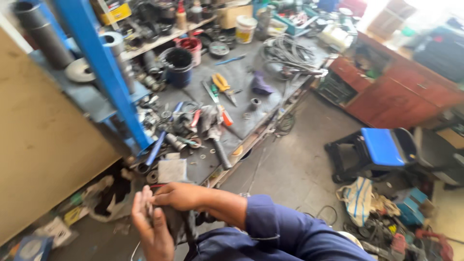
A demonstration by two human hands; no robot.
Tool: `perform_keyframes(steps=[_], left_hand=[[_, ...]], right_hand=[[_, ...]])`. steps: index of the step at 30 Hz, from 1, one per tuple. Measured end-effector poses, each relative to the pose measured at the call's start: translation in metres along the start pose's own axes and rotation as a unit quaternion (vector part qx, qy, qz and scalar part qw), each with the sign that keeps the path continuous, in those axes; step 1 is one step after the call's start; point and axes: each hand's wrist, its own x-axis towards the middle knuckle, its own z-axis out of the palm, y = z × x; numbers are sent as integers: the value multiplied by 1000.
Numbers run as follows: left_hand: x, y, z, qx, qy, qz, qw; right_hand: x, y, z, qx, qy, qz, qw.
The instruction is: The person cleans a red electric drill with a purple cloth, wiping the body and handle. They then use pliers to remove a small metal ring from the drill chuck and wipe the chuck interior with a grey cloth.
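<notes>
My left hand (pixel 151 227) and my right hand (pixel 178 195) meet low in the head view, both closed around a dark grey rag or pouch-like object (pixel 175 223) that hangs between them. The right hand lies over its top, and the left palm cups it from the side. A blue sleeve (pixel 273 231) covers my right forearm. What lies inside the dark object is hidden. Just beyond the hands, at the workbench's near edge, rests a grey square block (pixel 172 170).
A cluttered grey workbench (pixel 241 77) holds yellow-handled pliers (pixel 222 83), a ribbed black hose (pixel 222 153), a dark blue bucket (pixel 178 65), coiled cable (pixel 286 52) and washers. A blue press frame (pixel 101 72) stands left. A blue-topped stool (pixel 379 147) and bags sit on the floor right.
</notes>
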Motion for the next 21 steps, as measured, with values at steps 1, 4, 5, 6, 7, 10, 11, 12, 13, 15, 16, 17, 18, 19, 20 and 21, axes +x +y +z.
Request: perform_keyframes(steps=[1,4,5,6,7,10,11,12,13,15,16,17,18,19,20,21], left_hand=[[-2,-3,2,19,11,3,1000],[-17,-17,5,5,46,-4,999],[-22,-23,5,8,66,11,998],[-25,-30,6,7,90,31,995],[-27,-38,6,8,117,50,992],[-23,-58,5,33,157,93,983],[-19,-63,4,39,141,160,976],[-18,-66,3,43,124,228,965],[-16,-67,4,50,104,293,949],[-18,-64,7,64,130,235,961],[-20,-62,10,70,144,207,965],[-22,-59,13,64,147,199,967],[-22,-56,17,56,149,190,969],[-21,-54,19,49,151,179,971],[-19,-52,21,42,156,175,971],[-16,-51,22,36,157,173,972]], right_hand=[[-3,1,-1,-6,-1,46,999],[-42,18,13,-186,123,-213,951],[-57,24,19,-176,156,-249,939],[-70,28,21,-171,186,-290,923],[-77,30,22,-166,212,-331,904],[-79,28,28,-212,239,-333,887],[-74,25,28,-223,250,-323,885],[-66,22,30,-234,262,-315,882],[-59,19,32,-243,274,-306,879],[-45,18,25,-234,214,-254,914],[-36,17,17,-231,181,-230,928],[-27,17,9,-199,98,-258,940],[-19,17,-3,-167,15,-281,945],[-12,17,-15,-132,-69,-301,942],[-2,16,-21,-95,-158,-301,936],[10,12,-25,-57,-242,-301,921]])
